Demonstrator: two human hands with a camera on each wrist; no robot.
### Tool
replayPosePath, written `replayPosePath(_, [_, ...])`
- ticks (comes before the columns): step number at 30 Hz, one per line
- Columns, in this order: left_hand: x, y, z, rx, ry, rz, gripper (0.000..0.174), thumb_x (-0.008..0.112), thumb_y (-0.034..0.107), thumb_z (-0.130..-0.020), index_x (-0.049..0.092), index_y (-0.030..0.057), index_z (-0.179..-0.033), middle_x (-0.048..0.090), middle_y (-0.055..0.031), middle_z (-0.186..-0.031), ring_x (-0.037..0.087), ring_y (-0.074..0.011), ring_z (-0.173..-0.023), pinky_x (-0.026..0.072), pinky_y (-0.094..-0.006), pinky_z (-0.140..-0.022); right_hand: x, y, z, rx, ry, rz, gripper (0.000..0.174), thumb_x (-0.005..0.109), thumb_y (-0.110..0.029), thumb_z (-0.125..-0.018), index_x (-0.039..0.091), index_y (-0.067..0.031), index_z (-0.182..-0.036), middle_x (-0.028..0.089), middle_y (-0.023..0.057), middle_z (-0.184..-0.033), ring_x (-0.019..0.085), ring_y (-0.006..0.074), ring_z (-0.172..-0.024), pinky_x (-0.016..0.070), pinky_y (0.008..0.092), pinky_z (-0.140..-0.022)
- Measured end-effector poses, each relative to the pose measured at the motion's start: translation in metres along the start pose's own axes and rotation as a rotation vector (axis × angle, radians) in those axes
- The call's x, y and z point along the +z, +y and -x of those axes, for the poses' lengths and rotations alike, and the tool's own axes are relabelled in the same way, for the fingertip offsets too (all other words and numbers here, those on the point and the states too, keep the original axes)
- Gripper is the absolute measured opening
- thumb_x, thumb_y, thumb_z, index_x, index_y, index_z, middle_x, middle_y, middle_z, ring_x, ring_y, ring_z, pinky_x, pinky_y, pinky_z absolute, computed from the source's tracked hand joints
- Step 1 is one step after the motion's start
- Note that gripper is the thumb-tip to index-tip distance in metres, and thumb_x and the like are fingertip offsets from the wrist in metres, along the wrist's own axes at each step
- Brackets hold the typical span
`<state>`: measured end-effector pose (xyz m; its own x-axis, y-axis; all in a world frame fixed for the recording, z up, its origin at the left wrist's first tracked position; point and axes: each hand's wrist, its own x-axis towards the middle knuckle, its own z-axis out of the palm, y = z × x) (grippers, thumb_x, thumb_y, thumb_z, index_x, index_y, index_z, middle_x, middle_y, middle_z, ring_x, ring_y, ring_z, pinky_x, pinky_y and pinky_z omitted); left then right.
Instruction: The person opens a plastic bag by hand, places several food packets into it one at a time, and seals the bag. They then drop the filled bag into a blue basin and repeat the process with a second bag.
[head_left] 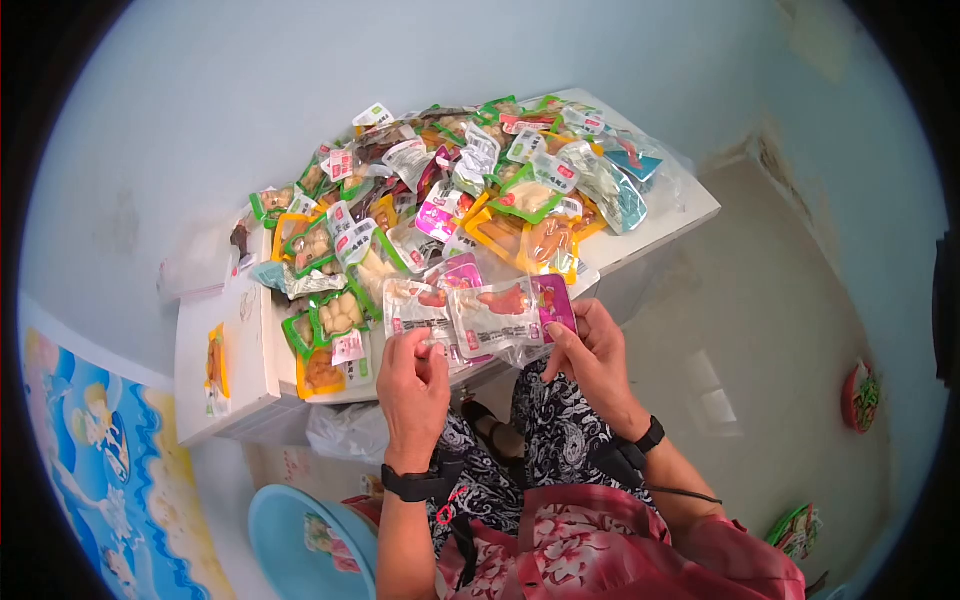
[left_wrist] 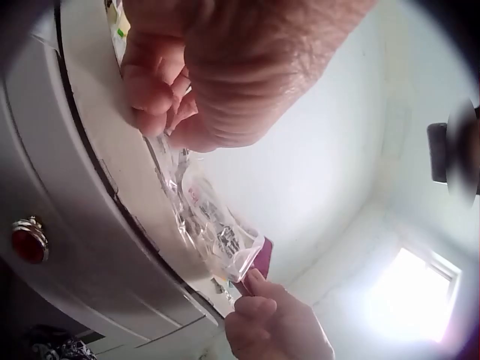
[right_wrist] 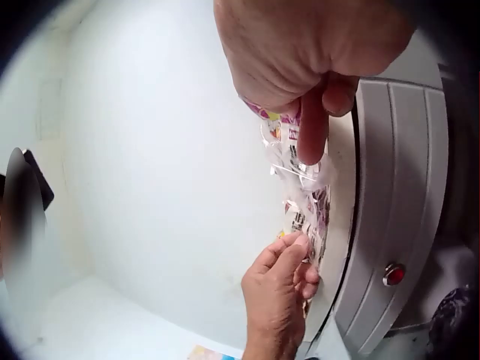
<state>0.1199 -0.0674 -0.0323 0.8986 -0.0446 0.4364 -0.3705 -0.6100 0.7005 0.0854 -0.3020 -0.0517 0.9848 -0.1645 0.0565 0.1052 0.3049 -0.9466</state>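
Observation:
Two clear and purple packets with brown food inside are held side by side above the front edge of a white cabinet. The right hand pinches the purple end of the nearer packet. The left hand pinches the lower edge of the other packet, which partly lies behind the first. In the left wrist view, the left hand grips clear plastic at its near end. From the right wrist, the right hand has its fingers over the purple packet end.
A large pile of green, yellow and purple food packets covers the cabinet top. One yellow packet lies apart at the left. A blue basin stands on the floor, lower left. Red and green items lie on the right floor.

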Motion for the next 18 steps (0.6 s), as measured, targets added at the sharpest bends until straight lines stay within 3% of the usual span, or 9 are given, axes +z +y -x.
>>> replayPosePath(6, [-0.003,-0.004,-0.001,0.073,0.02,0.002,0.019,0.063,0.003,-0.099,0.064,0.001,-0.117,0.062,-0.0139,-0.098,0.063,-0.0265,-0.078,0.0519,-0.0352,-0.064,0.001,-0.012,-0.007,0.185,-0.175,0.034,0.022,0.066,-0.014,-0.104,0.058,-0.0007,-0.119,0.07,0.0045,-0.09,0.067,0.0106,-0.057,0.0368,0.0207,-0.046])
replayPosePath(8, [-0.001,-0.012,0.0,0.118,0.043,0.006,0.019,0.063,0.002,-0.099,0.064,0.0007,-0.118,0.063,-0.0146,-0.099,0.064,-0.0274,-0.08,0.0521,-0.0354,-0.065,0.003,-0.015,-0.015,0.231,-0.259,-0.003,0.025,0.066,-0.013,-0.103,0.058,0.0002,-0.124,0.07,0.0045,-0.092,0.066,0.0106,-0.057,0.0393,0.021,-0.046])
replayPosePath(11, [-0.004,-0.019,0.001,0.032,-0.016,0.028,0.023,0.064,0.002,-0.098,0.064,0.0001,-0.12,0.063,-0.0149,-0.101,0.063,-0.0253,-0.076,0.0514,-0.0343,-0.064,0.007,-0.009,-0.02,0.213,-0.309,0.043,0.032,0.065,-0.01,-0.103,0.057,0.001,-0.131,0.071,0.0046,-0.094,0.066,0.0108,-0.056,0.0446,0.0224,-0.046])
replayPosePath(15, [-0.019,-0.008,0.001,0.003,0.119,-0.019,0.03,0.067,0.003,-0.097,0.063,-0.0006,-0.126,0.064,-0.0127,-0.101,0.061,-0.0212,-0.07,0.0501,-0.0325,-0.063,0.012,-0.006,-0.02,0.153,-0.283,0.146,0.034,0.063,-0.008,-0.103,0.058,0.0014,-0.135,0.07,0.0043,-0.094,0.063,0.0115,-0.052,0.0506,0.0246,-0.046])
replayPosePath(18, [-0.027,-0.014,0.001,-0.056,0.251,-0.072,0.037,0.069,0.006,-0.097,0.061,-0.0014,-0.132,0.062,-0.0103,-0.105,0.057,-0.0187,-0.066,0.0494,-0.0315,-0.062,0.008,-0.001,-0.02,0.133,-0.273,0.25,0.03,0.066,-0.011,-0.103,0.062,0.0025,-0.13,0.071,0.0044,-0.096,0.062,0.0076,-0.058,0.052,0.0253,-0.053])
